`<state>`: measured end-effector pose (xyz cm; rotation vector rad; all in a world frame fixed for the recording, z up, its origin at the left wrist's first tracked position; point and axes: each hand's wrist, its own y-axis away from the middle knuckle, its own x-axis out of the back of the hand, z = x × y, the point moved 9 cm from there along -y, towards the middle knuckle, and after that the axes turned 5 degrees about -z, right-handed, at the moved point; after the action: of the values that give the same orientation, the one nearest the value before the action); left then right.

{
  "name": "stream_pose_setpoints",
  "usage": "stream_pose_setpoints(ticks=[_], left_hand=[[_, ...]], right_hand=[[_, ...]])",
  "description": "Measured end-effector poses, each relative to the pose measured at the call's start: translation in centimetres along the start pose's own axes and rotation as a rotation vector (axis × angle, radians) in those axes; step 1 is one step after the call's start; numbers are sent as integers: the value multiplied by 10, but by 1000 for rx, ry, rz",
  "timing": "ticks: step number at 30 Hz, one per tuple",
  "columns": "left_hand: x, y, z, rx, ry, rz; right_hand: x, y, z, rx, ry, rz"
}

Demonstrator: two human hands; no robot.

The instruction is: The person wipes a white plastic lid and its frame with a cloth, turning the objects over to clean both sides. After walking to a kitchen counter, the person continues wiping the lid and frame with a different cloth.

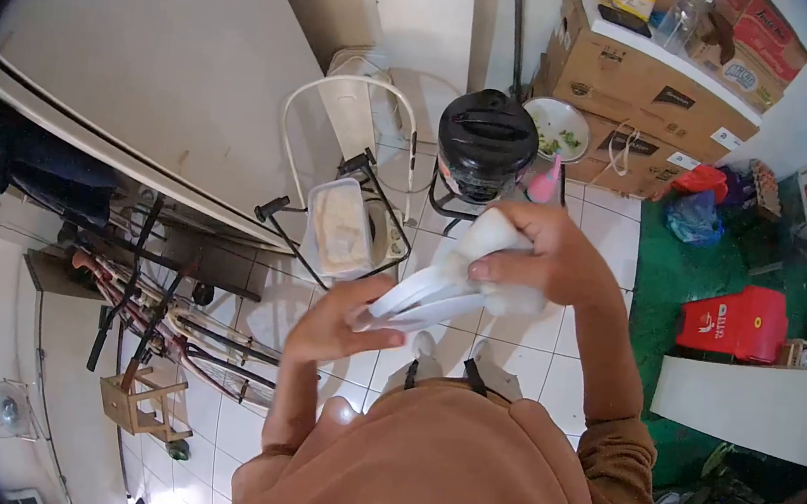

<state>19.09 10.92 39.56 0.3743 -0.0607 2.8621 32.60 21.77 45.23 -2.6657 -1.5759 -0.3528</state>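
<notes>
Your hands hold white plates and a white cloth above the tiled floor.
Your left hand is partly open, thumb and fingers around the edge of the plates; your right hand is curled closed on the bunched cloth, pressing it to their other side.

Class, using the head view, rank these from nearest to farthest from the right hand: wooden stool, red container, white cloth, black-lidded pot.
From the right hand:
1. White cloth, in its grasp
2. Black-lidded pot, ahead
3. Red container, right
4. Wooden stool, far left
</notes>
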Motion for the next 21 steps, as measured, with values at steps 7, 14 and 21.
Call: stream_pose_setpoints(ticks=[7, 14, 21], left_hand=[[-8, -11, 19, -36, -46, 335], [-10, -7, 23, -203, -134, 508], [-3, 13, 41, -233, -264, 589]], right_hand=[[35, 23, -7, 118, 197, 487], [-56, 52, -81, 543, 1031, 569], [-3, 44, -39, 430, 797, 678]])
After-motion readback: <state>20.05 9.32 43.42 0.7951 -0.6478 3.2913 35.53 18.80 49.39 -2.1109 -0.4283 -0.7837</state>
